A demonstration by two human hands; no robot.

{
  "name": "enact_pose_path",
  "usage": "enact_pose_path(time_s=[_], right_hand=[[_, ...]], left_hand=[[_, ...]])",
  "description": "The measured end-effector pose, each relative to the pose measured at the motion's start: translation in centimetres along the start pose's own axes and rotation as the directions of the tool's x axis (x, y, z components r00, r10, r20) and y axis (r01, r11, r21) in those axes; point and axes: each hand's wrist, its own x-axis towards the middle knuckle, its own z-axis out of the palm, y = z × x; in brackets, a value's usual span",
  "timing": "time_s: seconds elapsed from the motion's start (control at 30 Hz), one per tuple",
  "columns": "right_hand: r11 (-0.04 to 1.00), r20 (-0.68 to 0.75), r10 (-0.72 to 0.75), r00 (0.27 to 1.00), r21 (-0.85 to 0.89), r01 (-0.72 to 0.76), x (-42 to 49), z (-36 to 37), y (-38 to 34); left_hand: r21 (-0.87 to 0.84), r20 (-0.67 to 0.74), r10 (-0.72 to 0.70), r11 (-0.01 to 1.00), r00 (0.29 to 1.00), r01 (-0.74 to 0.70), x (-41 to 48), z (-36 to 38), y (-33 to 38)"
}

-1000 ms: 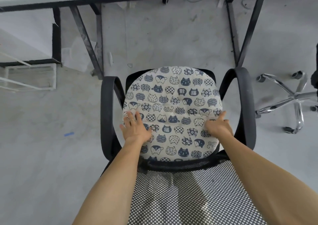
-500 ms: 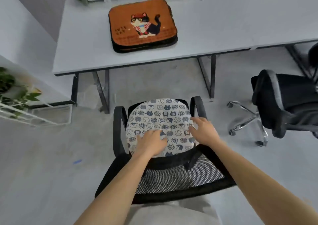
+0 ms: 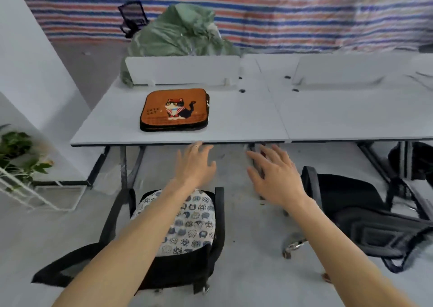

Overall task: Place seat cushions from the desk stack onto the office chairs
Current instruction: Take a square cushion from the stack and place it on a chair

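In the head view, the left hand and the right hand are seen stretched forward side by side in the air, below the front edge of the worktop. Both hands are held wide, with the fingers straight and spread, and nothing is held in either. A ring is worn on one finger of the left hand.

A small stack of square orange cushions lies on the left part of the worktop, the top one printed with a cat; the number in the stack cannot be told. A white divider panel stands upright behind the stack.

A round cat-print cushion is seated on the near office chair, between its two black armrests and partly covered by the left forearm. A second office chair, black and without a cushion, is seen to the right, near the right forearm.

A green plant and a white wire rack are seen at the left edge. A bulky green bag, a further black chair and a striped tarp are seen beyond the worktop.
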Motion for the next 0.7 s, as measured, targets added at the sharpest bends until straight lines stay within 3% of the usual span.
enact_pose_path(time_s=[0.33,0.7], right_hand=[[0.999,-0.079,-0.038,0.996,0.013,0.039,2.4,-8.2,6.9],[0.997,0.056,-0.07,0.996,-0.042,0.072,14.9,-4.7,10.8]], left_hand=[[0.05,-0.122,-0.041,0.998,0.992,0.047,1.6,-3.8,7.4],[0.074,-0.076,-0.173,0.981,0.982,0.178,12.0,-0.8,4.8]])
